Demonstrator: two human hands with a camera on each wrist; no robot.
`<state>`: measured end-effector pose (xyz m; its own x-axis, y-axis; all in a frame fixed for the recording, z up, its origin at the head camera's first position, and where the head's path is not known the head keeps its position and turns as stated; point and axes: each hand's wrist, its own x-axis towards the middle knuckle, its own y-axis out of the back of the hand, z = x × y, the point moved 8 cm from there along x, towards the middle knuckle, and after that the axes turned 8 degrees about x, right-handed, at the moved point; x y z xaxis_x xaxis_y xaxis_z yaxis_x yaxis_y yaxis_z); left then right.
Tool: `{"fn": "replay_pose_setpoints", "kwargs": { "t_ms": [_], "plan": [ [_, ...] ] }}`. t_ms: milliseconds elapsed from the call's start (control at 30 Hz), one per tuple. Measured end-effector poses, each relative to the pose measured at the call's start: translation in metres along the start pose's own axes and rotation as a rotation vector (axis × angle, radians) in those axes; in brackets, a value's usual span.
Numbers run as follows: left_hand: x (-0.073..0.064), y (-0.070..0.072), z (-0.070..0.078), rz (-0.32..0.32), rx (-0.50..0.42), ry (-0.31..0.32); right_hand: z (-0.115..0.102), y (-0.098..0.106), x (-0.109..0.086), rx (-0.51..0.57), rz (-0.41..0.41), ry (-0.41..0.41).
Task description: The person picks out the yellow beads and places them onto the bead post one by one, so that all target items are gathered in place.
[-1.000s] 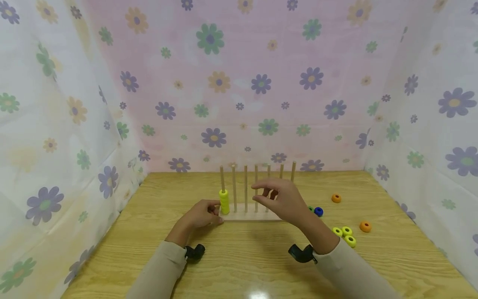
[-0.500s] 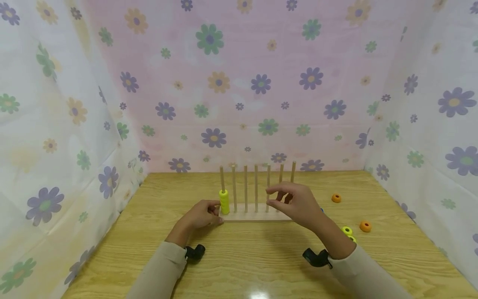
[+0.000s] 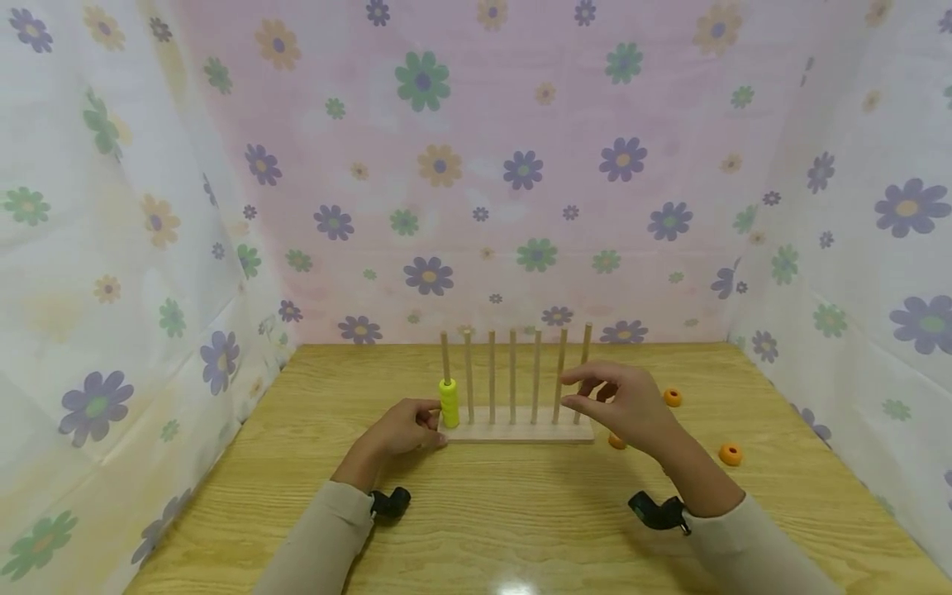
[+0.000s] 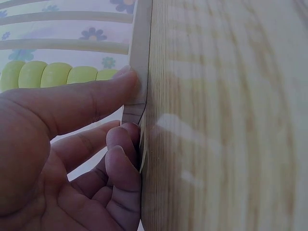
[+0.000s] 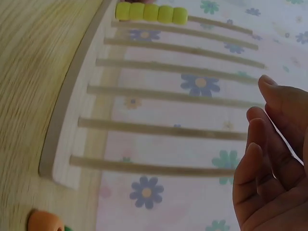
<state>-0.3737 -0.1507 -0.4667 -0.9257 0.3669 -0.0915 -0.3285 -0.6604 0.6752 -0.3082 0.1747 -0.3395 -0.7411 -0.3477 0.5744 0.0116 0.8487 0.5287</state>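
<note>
A wooden peg stand with a row of upright pegs stands on the table. Several yellow rings are stacked on its leftmost peg; the other pegs are bare. My left hand holds the stand's left end, thumb on the front of the base and fingers around the end. My right hand is raised before the two rightmost pegs, thumb and index finger apart with nothing between them. In the right wrist view its fingertips are near the upper ends of the pegs.
Orange rings lie on the table to the right, one close to the stand's right end and another farther back. My right forearm covers part of that side. Flowered cloth walls enclose the table.
My right hand has moved right along the pegs, its forearm now covering the yellow, green and blue rings on the table. The left hand stays at the stand's left end.
</note>
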Motion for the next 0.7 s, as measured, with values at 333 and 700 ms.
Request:
{"fn": "replay_pose_setpoints", "kwargs": {
  "t_ms": [333,700],
  "plan": [
    [0.001,0.000,0.000,0.002,-0.016,0.017,0.040,0.027,-0.019,0.078,-0.078,-0.207],
    [0.001,-0.001,-0.001,0.001,-0.015,0.008,0.073,0.044,-0.044,0.285,-0.208,-0.363]
  ]
}}
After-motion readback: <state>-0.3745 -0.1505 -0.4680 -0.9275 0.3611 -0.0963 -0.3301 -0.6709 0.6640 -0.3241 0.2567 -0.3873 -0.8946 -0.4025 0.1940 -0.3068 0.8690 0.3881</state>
